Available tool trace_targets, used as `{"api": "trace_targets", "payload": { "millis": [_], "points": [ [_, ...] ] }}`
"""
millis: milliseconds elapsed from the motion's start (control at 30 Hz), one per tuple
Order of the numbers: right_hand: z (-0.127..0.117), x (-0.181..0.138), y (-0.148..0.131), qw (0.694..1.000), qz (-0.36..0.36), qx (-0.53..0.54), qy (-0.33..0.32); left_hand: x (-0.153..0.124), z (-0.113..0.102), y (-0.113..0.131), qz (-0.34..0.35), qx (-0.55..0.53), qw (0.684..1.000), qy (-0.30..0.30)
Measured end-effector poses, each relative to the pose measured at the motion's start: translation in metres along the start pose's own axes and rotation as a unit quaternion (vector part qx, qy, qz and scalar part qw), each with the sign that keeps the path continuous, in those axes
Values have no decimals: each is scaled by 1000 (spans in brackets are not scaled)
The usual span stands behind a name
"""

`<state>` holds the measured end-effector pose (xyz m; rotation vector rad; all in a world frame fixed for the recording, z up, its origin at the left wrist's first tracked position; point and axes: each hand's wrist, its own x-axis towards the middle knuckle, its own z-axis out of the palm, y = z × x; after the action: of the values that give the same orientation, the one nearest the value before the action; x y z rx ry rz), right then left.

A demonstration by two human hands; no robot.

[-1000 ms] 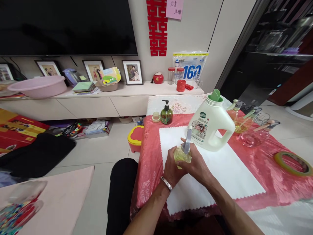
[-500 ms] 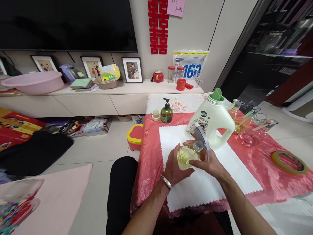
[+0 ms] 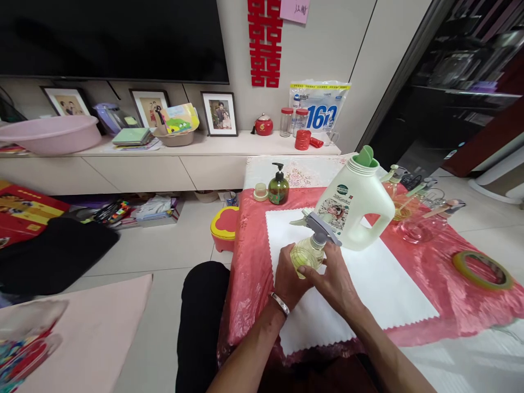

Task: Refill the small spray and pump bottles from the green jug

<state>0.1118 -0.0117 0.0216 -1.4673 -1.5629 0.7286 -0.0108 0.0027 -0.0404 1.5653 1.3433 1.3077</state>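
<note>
Between both hands I hold a clear spray bottle [image 3: 308,256] with pale yellow liquid and a grey trigger head, over a white cloth [image 3: 393,295] with a zigzag edge. My left hand [image 3: 289,278] is wrapped round the bottle's left side and underside; a silver bracelet circles that wrist. Against the right side presses my right hand [image 3: 333,278], its thumb across the front of the bottle. The nozzle points to the left. Just behind stands a large pale green detergent jug [image 3: 354,199], open at the top, with a green piece standing in its mouth.
A green pump bottle [image 3: 279,190] and a small pale cap [image 3: 261,192] stand at the back left of the red table cover [image 3: 249,273]. On the right are more spray bottles [image 3: 421,226] and a tape roll [image 3: 483,269]. A yellow-and-red stool [image 3: 224,226] sits beside the table.
The spray bottle has turned in my hands, so its nozzle now points left instead of away. Both hands have shifted slightly left, and my left fingers wrap further round it.
</note>
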Motion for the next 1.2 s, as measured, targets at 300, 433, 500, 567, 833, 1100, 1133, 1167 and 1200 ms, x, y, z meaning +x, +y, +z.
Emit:
{"api": "trace_targets", "payload": {
  "millis": [300,433,500,567,833,1100,1133,1167,1200],
  "points": [
    [-23,10,6,999,-21,15,-20,0,-5,1,65,25,994,-82],
    [-35,9,4,994,-66,34,-84,2,-7,6,84,54,989,-108],
    [-34,6,1,993,-84,23,-75,3,-9,10,68,63,989,-113],
    [-28,2,-3,994,-98,6,-39,4,-9,12,53,68,989,-119],
    [-11,3,-15,985,-103,-38,135,7,-7,-7,73,106,982,-139],
    [-72,-6,-18,982,-77,-38,166,5,-6,-19,80,90,984,-130],
    [-86,-7,-16,982,-65,-42,173,5,-7,-18,74,90,984,-136],
    [-101,-9,-13,981,-52,-48,181,5,-8,-17,67,93,983,-142],
    [-116,-10,-8,979,-37,-57,193,4,-9,-16,60,98,982,-147]
  ]
}}
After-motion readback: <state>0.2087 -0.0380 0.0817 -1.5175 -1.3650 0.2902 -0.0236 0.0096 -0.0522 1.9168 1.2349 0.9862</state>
